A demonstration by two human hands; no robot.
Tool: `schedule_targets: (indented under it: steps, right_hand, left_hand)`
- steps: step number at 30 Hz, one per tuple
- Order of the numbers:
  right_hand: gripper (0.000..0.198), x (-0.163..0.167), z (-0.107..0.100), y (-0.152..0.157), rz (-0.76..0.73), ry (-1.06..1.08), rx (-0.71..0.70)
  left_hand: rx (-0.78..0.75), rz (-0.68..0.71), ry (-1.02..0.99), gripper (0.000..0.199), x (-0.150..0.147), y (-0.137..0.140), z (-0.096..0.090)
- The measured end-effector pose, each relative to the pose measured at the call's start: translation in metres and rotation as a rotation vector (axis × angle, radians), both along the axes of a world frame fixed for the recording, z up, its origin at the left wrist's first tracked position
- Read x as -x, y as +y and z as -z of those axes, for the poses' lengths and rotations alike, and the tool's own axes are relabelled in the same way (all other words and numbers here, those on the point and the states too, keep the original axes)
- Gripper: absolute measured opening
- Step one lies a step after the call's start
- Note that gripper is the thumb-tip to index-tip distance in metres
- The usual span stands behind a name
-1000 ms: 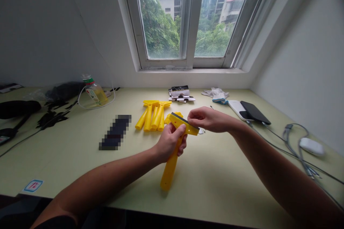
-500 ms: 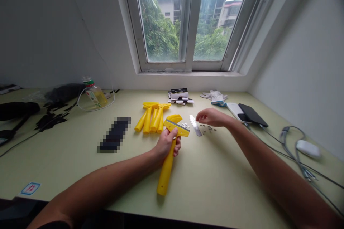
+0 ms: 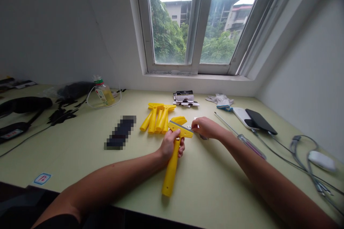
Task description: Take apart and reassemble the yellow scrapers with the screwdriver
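Observation:
My left hand [image 3: 172,144] is wrapped round the neck of a yellow scraper [image 3: 171,171], thumb on its head, the handle pointing toward me. A grey metal blade [image 3: 180,126] lies along the top edge of that head. The fingertips of my right hand [image 3: 203,127] are pinched together close to the blade's right end; whatever they hold is too small to make out. Small nuts [image 3: 189,127] lie just left of those fingertips. Under the right hand, a strip of loose metal blades [image 3: 204,137] is mostly covered. Yellow scraper head pieces [image 3: 179,119] rest behind the held scraper.
Several yellow scrapers [image 3: 158,120] are grouped at back left. A screwdriver [image 3: 249,145] lies beyond my right forearm, beside a phone [image 3: 260,121] and cables [image 3: 295,152]. Small boxes [image 3: 185,96] and gloves [image 3: 220,101] sit near the window wall. A bottle [image 3: 104,94] stands left.
My right hand has moved left and slightly down, from beside the loose blades to the scraper head, its fingers pinched. The view has shifted left, and the screwdriver now shows.

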State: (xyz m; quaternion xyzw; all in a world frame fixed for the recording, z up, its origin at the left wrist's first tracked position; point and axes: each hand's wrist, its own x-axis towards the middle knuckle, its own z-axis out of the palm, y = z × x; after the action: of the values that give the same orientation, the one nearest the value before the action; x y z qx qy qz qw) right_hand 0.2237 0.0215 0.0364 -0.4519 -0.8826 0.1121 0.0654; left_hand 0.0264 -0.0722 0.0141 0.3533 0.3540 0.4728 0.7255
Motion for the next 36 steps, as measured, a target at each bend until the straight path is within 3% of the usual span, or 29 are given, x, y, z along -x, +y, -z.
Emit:
schedule_targets:
  steps: [11,21,28,36]
  right_hand:
    - [0.016,-0.004,-0.009,-0.004,0.002,0.003,0.084]
    - [0.019,-0.002,-0.052,-0.024,-0.064,0.3,0.149]
    - [0.018,0.011,-0.07,-0.046,-0.191,0.267,-0.008]
    - [0.015,0.015,-0.073,-0.05,-0.198,0.232,0.021]
  left_hand:
    - [-0.042,-0.006,-0.024,0.034,-0.003,-0.003,-0.001]
    - [-0.056,-0.022,-0.01,0.032,-0.003,-0.004,-0.001]
    - [-0.05,-0.046,0.005,0.033,-0.005,-0.005,-0.004]
    - [-0.031,-0.042,0.037,0.032,-0.005,-0.006,-0.006]
